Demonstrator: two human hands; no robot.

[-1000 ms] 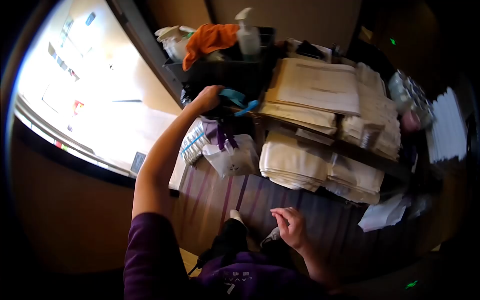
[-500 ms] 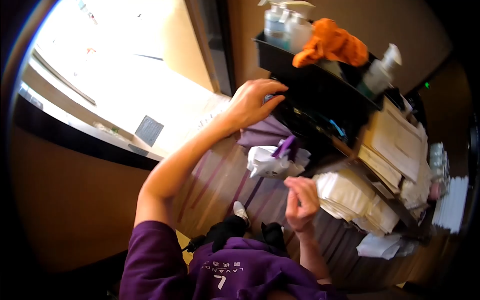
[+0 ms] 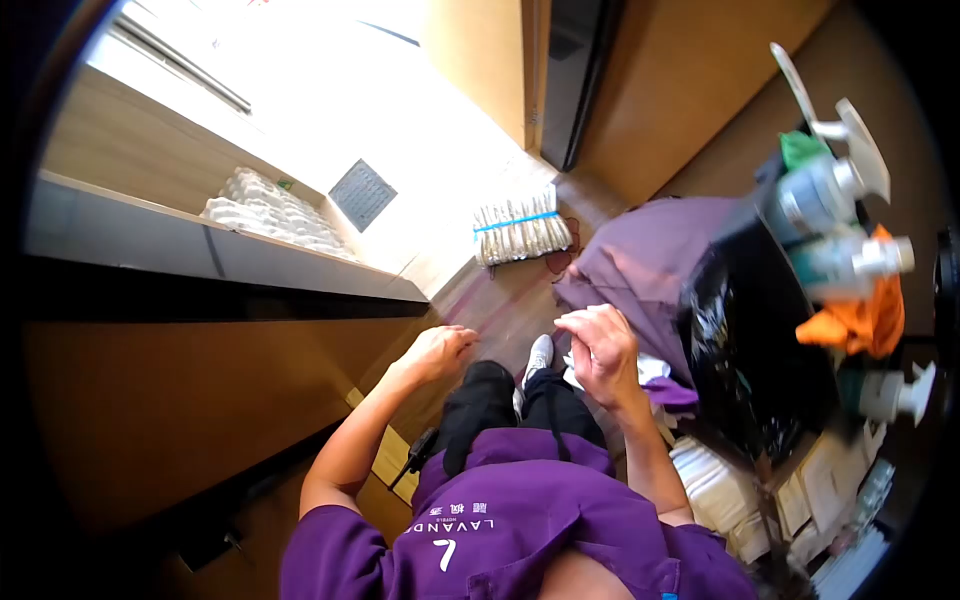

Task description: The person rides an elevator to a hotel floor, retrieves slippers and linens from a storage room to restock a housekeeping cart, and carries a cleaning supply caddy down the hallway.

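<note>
My left hand [image 3: 440, 352] hangs in the air in front of my body, its fingers loosely bent with nothing visible in them. My right hand [image 3: 603, 350] is also held up, fingers curved and slightly apart, and I see nothing in it. Close behind the right hand is a purple-grey cloth bag [image 3: 640, 265] on the side of a housekeeping cart. A white and purple bundle [image 3: 655, 385] shows partly beside my right wrist. Right of the cloth bag is a black plastic liner [image 3: 725, 370] in the cart.
Spray and pump bottles [image 3: 815, 200] and an orange cloth [image 3: 860, 318] top the cart at right; folded white linen [image 3: 715, 485] lies low. A strapped bundle [image 3: 520, 228] stands on the floor by the bright doorway. White rolled items [image 3: 270, 215] lie on a ledge at left.
My left hand has drawn back from the cart's black bin area towards my body. My view has turned left, so the cart sits farther right and the strapped bundle shows.
</note>
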